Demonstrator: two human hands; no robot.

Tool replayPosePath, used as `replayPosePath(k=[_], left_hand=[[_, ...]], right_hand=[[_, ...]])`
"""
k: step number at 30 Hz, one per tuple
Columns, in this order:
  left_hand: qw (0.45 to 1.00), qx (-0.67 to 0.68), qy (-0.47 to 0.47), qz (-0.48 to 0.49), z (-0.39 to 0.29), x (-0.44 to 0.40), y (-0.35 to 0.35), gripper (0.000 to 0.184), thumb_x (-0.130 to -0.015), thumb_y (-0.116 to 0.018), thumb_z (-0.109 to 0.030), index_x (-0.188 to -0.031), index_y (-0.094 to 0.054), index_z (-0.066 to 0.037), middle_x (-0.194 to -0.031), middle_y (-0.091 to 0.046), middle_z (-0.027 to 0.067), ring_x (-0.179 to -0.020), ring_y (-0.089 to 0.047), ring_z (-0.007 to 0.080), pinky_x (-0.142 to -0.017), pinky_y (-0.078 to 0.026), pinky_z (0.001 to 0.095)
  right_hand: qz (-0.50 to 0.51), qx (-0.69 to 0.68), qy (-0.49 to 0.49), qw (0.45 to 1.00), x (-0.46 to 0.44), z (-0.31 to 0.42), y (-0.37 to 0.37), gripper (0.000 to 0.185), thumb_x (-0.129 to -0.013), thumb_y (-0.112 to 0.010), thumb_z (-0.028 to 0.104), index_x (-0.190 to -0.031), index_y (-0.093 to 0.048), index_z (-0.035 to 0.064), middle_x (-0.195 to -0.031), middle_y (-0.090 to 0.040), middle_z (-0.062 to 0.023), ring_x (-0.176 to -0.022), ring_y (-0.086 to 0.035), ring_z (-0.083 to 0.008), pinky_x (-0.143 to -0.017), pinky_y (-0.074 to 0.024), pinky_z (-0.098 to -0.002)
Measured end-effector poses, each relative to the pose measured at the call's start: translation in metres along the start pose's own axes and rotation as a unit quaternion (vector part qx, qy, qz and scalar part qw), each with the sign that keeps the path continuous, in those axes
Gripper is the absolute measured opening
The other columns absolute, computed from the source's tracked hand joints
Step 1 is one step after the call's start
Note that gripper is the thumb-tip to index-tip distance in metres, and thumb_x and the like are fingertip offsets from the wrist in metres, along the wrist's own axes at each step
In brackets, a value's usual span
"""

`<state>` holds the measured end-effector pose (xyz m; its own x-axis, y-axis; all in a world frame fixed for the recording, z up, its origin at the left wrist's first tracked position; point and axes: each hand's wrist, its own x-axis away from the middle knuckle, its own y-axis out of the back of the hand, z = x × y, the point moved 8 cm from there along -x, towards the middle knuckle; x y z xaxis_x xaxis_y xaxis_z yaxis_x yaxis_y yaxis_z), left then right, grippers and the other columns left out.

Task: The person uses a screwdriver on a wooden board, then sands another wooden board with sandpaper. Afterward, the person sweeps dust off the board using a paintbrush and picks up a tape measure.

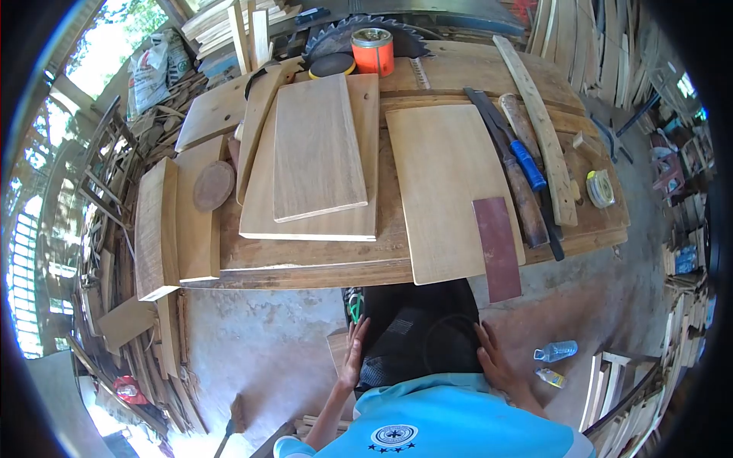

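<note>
My left hand (353, 356) rests against the left side of my lap, its fingers stretched out and holding nothing. On the other side, my right hand (495, 357) lies along my thigh, fingers extended, also with nothing in it. Black clothing (416, 336) covers my lap between them. Closest in front, on the workbench, is a pale wooden board (450, 183) with a strip of reddish-brown sandpaper (498, 248) hanging over its lower right corner. Left of it, a smaller board (317, 153) lies on top of a larger board (313, 227).
Files, one with a blue handle (528, 165), lie by a long wooden strip (538, 130) and a tape measure (600, 188). An orange can (372, 53) stands before a circular saw blade (336, 37). Bottles (556, 351) lie on the floor; scrap wood (145, 366) fills the left.
</note>
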<state>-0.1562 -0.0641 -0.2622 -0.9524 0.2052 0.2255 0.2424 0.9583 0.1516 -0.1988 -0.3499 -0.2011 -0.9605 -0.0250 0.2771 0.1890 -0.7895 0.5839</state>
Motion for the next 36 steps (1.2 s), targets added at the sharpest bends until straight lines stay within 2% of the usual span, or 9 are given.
replayPosePath(k=[10,12,14,18,21,23,25,33,36], left_hand=[[0.995,0.044,-0.016,-0.090,-0.060,0.010,0.029,0.032,-0.089,-0.049,-0.024,-0.106,-0.057,0.002,-0.110,-0.057,0.0129,-0.103,-0.052,0.0225,-0.090,-0.038,0.0326],[0.990,-0.114,-0.044,-0.071,-0.092,0.010,0.031,0.022,-0.084,-0.055,-0.014,-0.098,-0.060,0.002,-0.098,-0.062,0.0120,-0.093,-0.057,0.0245,-0.082,-0.043,0.0313],[0.965,-0.194,-0.157,-0.081,-0.155,0.014,0.031,0.015,-0.080,-0.057,-0.007,-0.090,-0.062,0.003,-0.087,-0.063,0.0128,-0.082,-0.060,0.0269,-0.074,-0.047,0.0321],[0.969,-0.005,-0.246,0.027,-0.248,0.015,0.042,0.029,-0.080,-0.060,-0.023,-0.088,-0.062,0.005,-0.083,-0.062,0.0157,-0.076,-0.060,0.0246,-0.067,-0.048,0.0362],[0.934,0.026,-0.352,-0.049,-0.323,0.005,0.062,0.071,-0.077,-0.051,-0.061,-0.090,-0.058,0.009,-0.082,-0.058,0.0145,-0.077,-0.059,0.0217,-0.070,-0.047,0.0328],[0.910,0.032,-0.409,0.067,-0.372,-0.005,0.059,0.094,-0.079,-0.021,-0.073,-0.125,-0.036,0.007,-0.095,-0.046,0.0094,-0.082,-0.050,0.0184,-0.069,-0.045,0.0307],[0.909,0.037,-0.404,0.095,-0.409,-0.005,0.057,0.093,-0.079,-0.022,-0.073,-0.132,-0.027,0.004,-0.099,-0.043,0.0065,-0.085,-0.047,0.0162,-0.069,-0.045,0.0290],[0.897,0.049,-0.430,0.092,-0.467,-0.001,0.067,0.080,-0.066,-0.077,-0.023,-0.127,-0.030,0.000,-0.089,-0.041,0.0036,-0.074,-0.047,0.0134,-0.065,-0.047,0.0249],[0.910,0.051,-0.402,0.088,-0.465,-0.001,0.065,0.075,-0.069,-0.074,-0.021,-0.125,-0.030,0.000,-0.085,-0.041,0.0036,-0.070,-0.047,0.0129,-0.063,-0.048,0.0246]], right_hand=[[0.050,-0.098,-0.137,0.984,-0.065,-0.041,-0.031,0.060,-0.091,-0.033,0.044,-0.134,-0.027,0.0026,-0.135,-0.034,-0.0188,-0.126,-0.031,-0.0318,-0.105,-0.0221,-0.0336],[0.062,-0.114,-0.152,0.980,-0.073,-0.041,-0.033,0.062,-0.091,-0.031,0.046,-0.135,-0.026,0.0030,-0.136,-0.033,-0.0185,-0.127,-0.030,-0.0316,-0.105,-0.0212,-0.0328],[0.168,-0.013,-0.121,0.978,-0.056,0.000,-0.008,0.059,-0.090,-0.037,0.044,-0.131,-0.034,0.0016,-0.132,-0.038,-0.0193,-0.125,-0.034,-0.0311,-0.103,-0.0252,-0.0331],[0.306,-0.054,0.186,0.932,-0.019,0.156,0.068,0.051,-0.084,-0.055,0.035,-0.121,-0.048,-0.0004,-0.114,-0.055,-0.0172,-0.100,-0.055,-0.0288,-0.087,-0.0436,-0.0367],[0.061,-0.116,0.434,0.891,-0.010,0.231,0.160,0.064,-0.080,-0.056,0.047,-0.114,-0.050,-0.0067,-0.100,-0.058,-0.0216,-0.090,-0.058,-0.0251,-0.069,-0.0483,-0.0365],[-0.118,-0.145,0.300,0.935,-0.018,0.263,0.197,0.085,-0.075,-0.045,0.068,-0.118,-0.043,-0.0054,-0.089,-0.055,-0.0154,-0.076,-0.054,-0.0188,-0.065,-0.0432,-0.0292],[-0.125,-0.142,0.309,0.932,-0.023,0.260,0.202,0.085,-0.076,-0.045,0.068,-0.118,-0.043,-0.0054,-0.089,-0.055,-0.0153,-0.076,-0.054,-0.0188,-0.064,-0.0433,-0.0293],[-0.152,-0.115,0.363,0.912,-0.023,0.279,0.216,0.080,-0.076,-0.045,0.065,-0.116,-0.044,-0.0051,-0.089,-0.055,-0.0151,-0.076,-0.054,-0.0188,-0.064,-0.0437,-0.0294],[-0.147,-0.116,0.356,0.915,-0.027,0.281,0.216,0.078,-0.077,-0.046,0.063,-0.115,-0.045,-0.0050,-0.089,-0.055,-0.0150,-0.077,-0.054,-0.0188,-0.064,-0.0438,-0.0295]])
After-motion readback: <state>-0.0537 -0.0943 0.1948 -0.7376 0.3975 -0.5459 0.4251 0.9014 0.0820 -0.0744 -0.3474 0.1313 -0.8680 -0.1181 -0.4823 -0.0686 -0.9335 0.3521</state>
